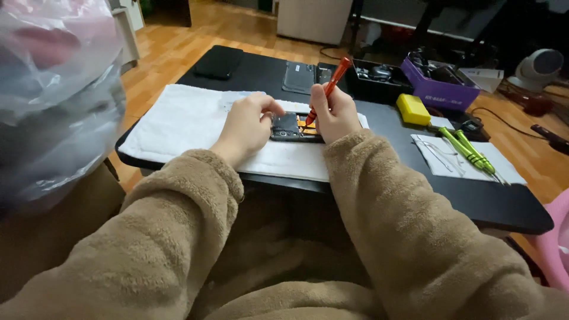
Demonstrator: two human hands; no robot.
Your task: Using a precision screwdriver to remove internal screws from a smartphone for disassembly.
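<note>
The opened phone (290, 126) lay on a white towel (178, 121) near the surface's (379, 121) front edge. The left hand (249, 124) pinched its left end; the right hand (333, 112) gripped an orange screwdriver (329, 89), tip inside. Green tools (471, 152) lay well apart, rightward.

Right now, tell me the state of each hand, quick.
Left hand: closed, fingers pinching the edge of the opened phone on the white towel.
Right hand: closed around the red screwdriver.

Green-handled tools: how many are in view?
2: both green-handled tools lie side by side on the white sheet at the table's right; others may sit hidden in the purple tray.
</note>
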